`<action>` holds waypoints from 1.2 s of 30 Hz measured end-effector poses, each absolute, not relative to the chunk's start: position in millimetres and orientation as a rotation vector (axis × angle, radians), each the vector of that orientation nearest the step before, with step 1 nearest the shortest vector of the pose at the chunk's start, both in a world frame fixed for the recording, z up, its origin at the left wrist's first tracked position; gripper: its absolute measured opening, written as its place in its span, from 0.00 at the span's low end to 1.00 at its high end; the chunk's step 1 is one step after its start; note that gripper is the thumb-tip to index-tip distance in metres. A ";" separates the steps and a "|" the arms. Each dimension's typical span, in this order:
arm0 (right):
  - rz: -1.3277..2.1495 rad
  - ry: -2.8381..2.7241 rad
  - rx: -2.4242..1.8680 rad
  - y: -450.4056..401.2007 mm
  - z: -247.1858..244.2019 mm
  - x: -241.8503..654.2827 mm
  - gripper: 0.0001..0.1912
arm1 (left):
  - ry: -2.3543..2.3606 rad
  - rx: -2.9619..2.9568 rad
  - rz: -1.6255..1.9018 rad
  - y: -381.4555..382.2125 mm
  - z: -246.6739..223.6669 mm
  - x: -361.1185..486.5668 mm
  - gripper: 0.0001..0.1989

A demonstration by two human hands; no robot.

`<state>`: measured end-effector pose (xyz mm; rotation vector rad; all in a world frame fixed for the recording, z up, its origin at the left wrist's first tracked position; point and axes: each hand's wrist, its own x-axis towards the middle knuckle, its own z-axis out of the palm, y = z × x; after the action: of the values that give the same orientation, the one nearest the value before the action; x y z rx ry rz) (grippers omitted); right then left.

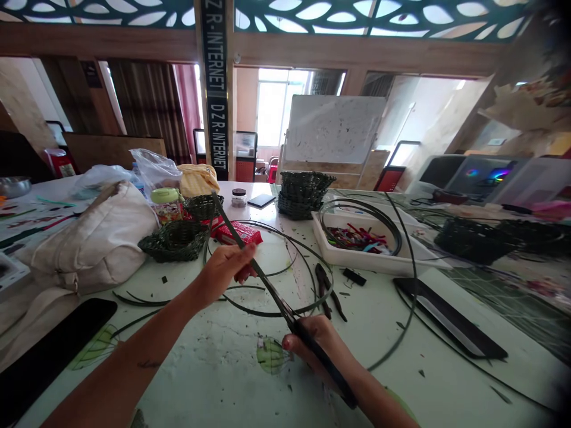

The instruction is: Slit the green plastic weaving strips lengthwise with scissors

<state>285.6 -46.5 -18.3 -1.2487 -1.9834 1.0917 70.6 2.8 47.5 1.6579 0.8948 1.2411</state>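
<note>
head view, left hand (232, 263): thumb and fingers pinched together on a dark green strip (232, 230).
dark green strip: caught partway along in the left hand; one end rises beyond the fingers, the other stretch slants down toward the right hand (331, 339), alongside the scissors (328, 365).
right hand: wrapped around the scissors' black handles, nearer the person and to the right of the left hand.
scissors: blades point up and left toward the left hand, along the lower stretch of strip; whether they bite into it, i cannot tell.
coiled strip (259, 313): wide loops on the table (214, 368), passing beneath the held piece.
pliers (319, 276): on the table just beyond the right hand, near a black clip (354, 277).
white tray (375, 261): past the pliers, holding small colourful pieces, a coil resting across it.
woven baskets (306, 196): dark green, stacked left of the tray, well beyond both hands.
red packet (238, 232): just beyond the left hand.
</note>
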 end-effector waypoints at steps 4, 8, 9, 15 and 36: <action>1.134 -2.021 -1.252 -47.9 -15.8 286.9 0.26 | 0.813 1.522 1.377 11.1 55.9 50.0 0.20; 1.149 -2.023 -1.263 -46.3 -15.6 286.1 0.26 | 0.920 1.587 1.357 17.5 56.1 38.6 0.19; 1.151 -2.019 -1.269 -45.8 -16.0 285.9 0.26 | 0.939 1.589 1.369 18.3 55.1 39.0 0.19; 1.097 -2.063 -1.263 -49.7 -16.7 290.8 0.28 | 0.928 1.556 1.409 12.1 49.3 60.2 0.19; 1.052 -2.051 -1.369 -55.6 -10.6 292.0 0.29 | 1.051 1.747 1.446 -7.0 50.0 75.1 0.20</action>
<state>292.0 -55.6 -10.6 -1.3692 -2.0513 1.0520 75.1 -7.0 50.0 1.7467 1.0510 1.4461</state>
